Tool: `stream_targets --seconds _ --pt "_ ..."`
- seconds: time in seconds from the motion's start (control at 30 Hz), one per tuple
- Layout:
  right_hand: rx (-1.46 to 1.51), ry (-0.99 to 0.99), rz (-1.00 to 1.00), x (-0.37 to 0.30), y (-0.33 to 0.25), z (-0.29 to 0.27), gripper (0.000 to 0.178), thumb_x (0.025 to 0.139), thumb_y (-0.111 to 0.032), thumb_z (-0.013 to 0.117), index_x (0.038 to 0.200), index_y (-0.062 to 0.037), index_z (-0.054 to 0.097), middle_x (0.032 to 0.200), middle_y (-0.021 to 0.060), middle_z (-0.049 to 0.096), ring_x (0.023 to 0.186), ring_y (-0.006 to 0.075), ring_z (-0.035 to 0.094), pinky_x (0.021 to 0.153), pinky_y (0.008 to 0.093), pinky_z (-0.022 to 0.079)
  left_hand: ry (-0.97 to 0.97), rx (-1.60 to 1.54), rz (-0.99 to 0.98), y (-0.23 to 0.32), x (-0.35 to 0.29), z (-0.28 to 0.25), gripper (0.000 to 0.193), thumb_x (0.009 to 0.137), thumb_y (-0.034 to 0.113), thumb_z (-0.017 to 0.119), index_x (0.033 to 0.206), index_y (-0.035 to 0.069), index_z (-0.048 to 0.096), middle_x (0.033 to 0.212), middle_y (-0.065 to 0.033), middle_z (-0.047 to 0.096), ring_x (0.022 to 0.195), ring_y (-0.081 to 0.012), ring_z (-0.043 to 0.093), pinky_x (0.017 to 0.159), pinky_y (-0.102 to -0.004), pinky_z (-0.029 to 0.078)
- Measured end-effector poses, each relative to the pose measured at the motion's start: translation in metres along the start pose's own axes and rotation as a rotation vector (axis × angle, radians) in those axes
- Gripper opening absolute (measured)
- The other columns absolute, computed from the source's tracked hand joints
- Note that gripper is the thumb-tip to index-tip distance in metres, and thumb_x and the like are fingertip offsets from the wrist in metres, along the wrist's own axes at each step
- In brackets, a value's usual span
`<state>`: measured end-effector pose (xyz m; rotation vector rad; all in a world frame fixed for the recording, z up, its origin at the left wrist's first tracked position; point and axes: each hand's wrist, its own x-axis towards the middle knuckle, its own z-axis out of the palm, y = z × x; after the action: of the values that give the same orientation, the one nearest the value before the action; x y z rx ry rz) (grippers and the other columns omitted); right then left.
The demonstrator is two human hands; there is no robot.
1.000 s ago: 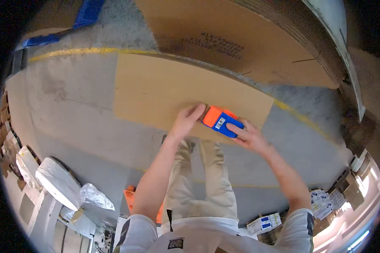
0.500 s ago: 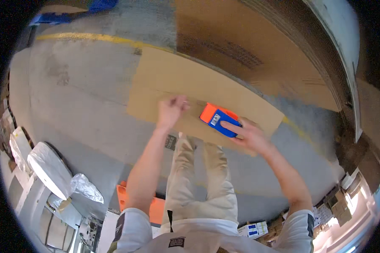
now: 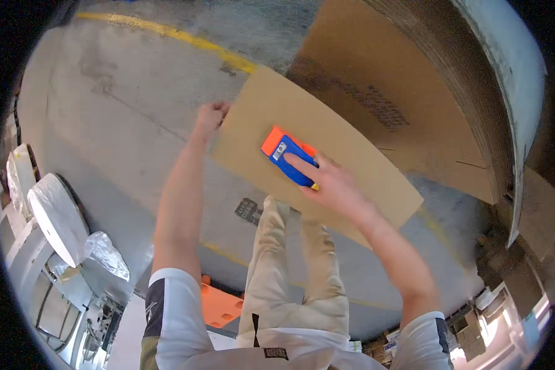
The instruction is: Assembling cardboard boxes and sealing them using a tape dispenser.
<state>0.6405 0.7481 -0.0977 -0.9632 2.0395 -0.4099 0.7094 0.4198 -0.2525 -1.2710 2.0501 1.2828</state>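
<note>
A flat tan cardboard sheet [image 3: 351,179] is in front of my legs, above the grey floor. At its left edge, my left hand [image 3: 212,116] is closed with the fingers curled, pinching the cardboard near the upper left side. My right hand [image 3: 327,182] grips a blue-and-orange hand-held tool [image 3: 290,159] over the middle of the sheet. The thumb lies along the tool's blue top, beside a small pale label. The orange end points to the upper left, and a bit of yellow shows by my fingers. The tool's underside is hidden, so its exact kind is unclear.
Large brown cardboard sheets [image 3: 407,80] are stacked at the upper right, beside a curved pale panel [image 3: 515,80]. A yellow line [image 3: 166,32] crosses the floor. White wrapped rolls [image 3: 58,219] stand at the left, and an orange plastic piece [image 3: 221,305] is near my left sleeve.
My left hand has moved left and up, from over the cardboard to its left edge. My right hand and the tool have shifted left in the view, and the view itself has moved.
</note>
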Motion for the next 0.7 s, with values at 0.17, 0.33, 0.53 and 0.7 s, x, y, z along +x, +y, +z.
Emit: stream_targets --seconds 0.17,0.33,0.53,0.7 --pt "0.123 0.108 -0.146 0.006 -0.012 0.012 0.065 0.085 -0.018 0.07 0.145 -0.0339 0.049 0.122 0.015 0.057 0.106 0.0361 0.062 0.089 0.0458 0.053 0.529 0.307 0.421 -0.086 0.022 -0.027 0.05 0.099 0.043 0.056 0.103 -0.004 0.072 0.086 -0.019 0.073 0.076 -0.0302 0.069 0.071 -0.042 0.052" --pt "0.205 0.207 -0.13 0.0 -0.003 0.007 0.065 0.082 -0.014 0.072 0.142 -0.0316 0.052 0.119 0.0148 0.057 0.105 0.0357 0.062 0.089 0.0437 0.053 0.228 0.284 0.252 0.014 -0.04 0.023 0.069 0.103 0.055 0.034 0.108 -0.004 0.069 0.092 -0.0346 0.065 0.103 -0.0489 0.062 0.085 -0.0506 0.049" --pt "0.278 0.113 -0.06 0.004 0.008 0.017 0.067 0.076 -0.011 0.075 0.137 -0.0302 0.058 0.116 0.0142 0.06 0.104 0.0356 0.062 0.089 0.042 0.053 0.269 0.259 0.202 -0.005 0.019 -0.03 0.063 0.104 0.053 0.035 0.114 0.0 0.068 0.1 -0.0346 0.064 0.101 -0.0519 0.06 0.083 -0.0526 0.049" --pt "0.219 0.138 0.013 -0.004 0.004 0.013 0.069 0.07 -0.006 0.076 0.134 -0.0287 0.063 0.113 0.0132 0.062 0.099 0.0347 0.065 0.084 0.0409 0.055 0.337 0.311 0.299 -0.04 0.088 -0.115 0.063 0.104 0.052 0.036 0.112 -0.002 0.068 0.101 -0.035 0.063 0.101 -0.0514 0.061 0.082 -0.0514 0.049"
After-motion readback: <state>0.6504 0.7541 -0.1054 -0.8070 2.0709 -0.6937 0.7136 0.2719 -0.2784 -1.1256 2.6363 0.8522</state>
